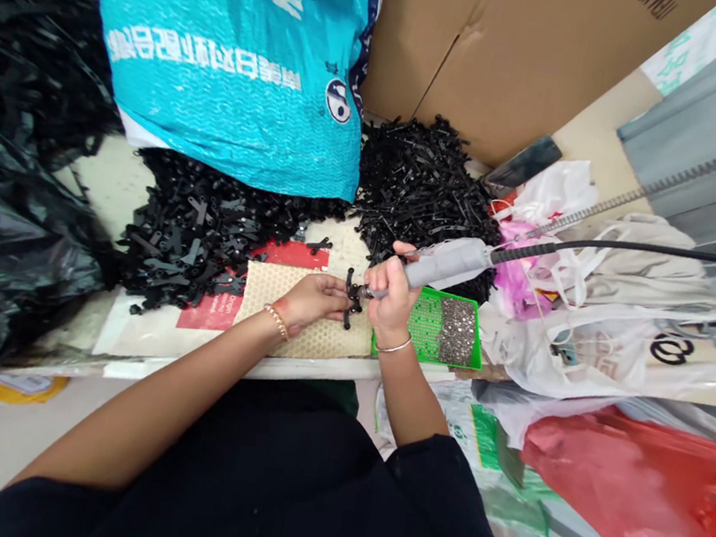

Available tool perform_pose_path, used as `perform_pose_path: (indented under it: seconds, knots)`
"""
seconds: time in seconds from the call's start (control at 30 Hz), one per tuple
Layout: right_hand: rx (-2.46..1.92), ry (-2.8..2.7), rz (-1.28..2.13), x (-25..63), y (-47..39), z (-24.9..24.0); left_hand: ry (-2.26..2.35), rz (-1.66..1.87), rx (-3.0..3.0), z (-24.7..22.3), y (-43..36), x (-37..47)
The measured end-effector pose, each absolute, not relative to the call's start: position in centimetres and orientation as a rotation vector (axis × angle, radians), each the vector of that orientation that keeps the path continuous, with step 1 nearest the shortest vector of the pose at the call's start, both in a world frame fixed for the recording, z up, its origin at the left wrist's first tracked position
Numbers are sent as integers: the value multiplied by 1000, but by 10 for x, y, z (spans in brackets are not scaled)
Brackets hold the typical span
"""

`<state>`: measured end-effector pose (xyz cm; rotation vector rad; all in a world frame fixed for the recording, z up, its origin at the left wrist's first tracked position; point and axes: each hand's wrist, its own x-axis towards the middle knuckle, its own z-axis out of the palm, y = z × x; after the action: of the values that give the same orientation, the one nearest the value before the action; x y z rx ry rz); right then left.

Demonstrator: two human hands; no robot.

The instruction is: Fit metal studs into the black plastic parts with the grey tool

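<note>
The left hand [312, 304] pinches a black part [352, 302] at the tip of the driver [442, 268] the right hand [392, 299] grips.

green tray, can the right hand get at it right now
Likely yes for reach: the green tray lies close beside the right hand, its metal pieces uncovered. But that hand is wrapped around the grey tool, so it would probably have to let go first.

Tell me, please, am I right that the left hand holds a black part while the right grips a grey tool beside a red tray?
Not quite: the head view shows a green tray, not red, beside the right hand gripping the grey tool; the left hand holds the black part.
</note>
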<state>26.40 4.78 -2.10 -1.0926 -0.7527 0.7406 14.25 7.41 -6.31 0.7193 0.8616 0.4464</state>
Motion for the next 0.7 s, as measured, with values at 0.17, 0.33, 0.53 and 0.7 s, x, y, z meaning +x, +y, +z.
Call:
perform_pose_path:
  seconds: [0.17, 0.33, 0.53, 0.7]
  knots:
    - [-1057, -742, 741, 264, 46, -20, 862, 446, 709, -61, 74, 142]
    - [-1080, -745, 725, 262, 42, -19, 852, 438, 716, -60, 74, 141]
    - [-1049, -736, 718, 262, 42, -16, 854, 438, 715, -62, 75, 142]
    - [-1099, -744, 700, 262, 43, -17, 847, 442, 733, -63, 75, 142]
